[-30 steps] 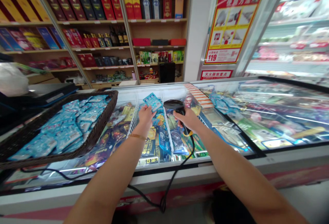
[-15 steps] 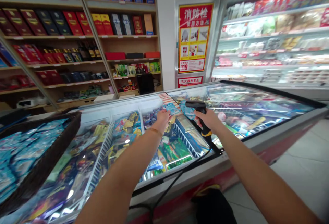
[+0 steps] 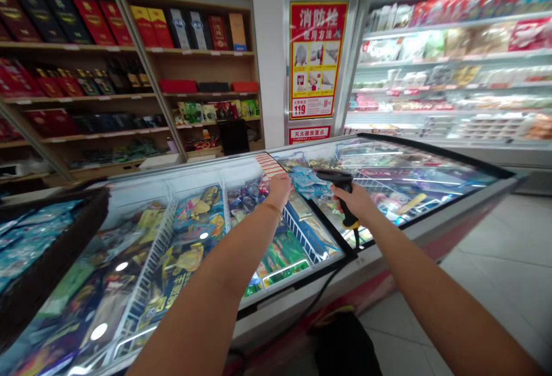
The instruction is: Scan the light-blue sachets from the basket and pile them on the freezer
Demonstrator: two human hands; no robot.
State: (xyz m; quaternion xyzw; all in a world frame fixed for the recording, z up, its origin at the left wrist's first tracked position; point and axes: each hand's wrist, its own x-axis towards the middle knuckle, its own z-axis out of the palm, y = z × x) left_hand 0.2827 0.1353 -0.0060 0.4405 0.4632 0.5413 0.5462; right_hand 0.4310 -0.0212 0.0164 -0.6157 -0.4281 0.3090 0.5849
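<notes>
From my remote seat I see the right hand (image 3: 357, 199) wrapped around the grip of a black scanner (image 3: 334, 176), fingers clamped on the handle, its head pointing left. The left hand (image 3: 280, 189) is to the left of that grip with its fingers curled together; I cannot tell whether it pinches anything. A thin band (image 3: 272, 210) circles that wrist.

Between the two hands, just left of the scanner grip, I have a loose heap of blue packets (image 3: 311, 183) on the glass top (image 3: 401, 172) of the chest freezer (image 3: 375, 261). The left fingertips are just beside the heap. Below the scanner grip, a black cable (image 3: 324, 292) hangs by the freezer's front edge.

Beyond the left hand I make out an orange-and-white striped strip (image 3: 268, 164). Well left of both grips is a dark basket (image 3: 64, 264) holding more blue packets (image 3: 30, 244). Farthest off, past the hands, I see a red poster (image 3: 318, 60), boxed goods on shelves to its left and a lit display fridge (image 3: 457, 60) to its right.
</notes>
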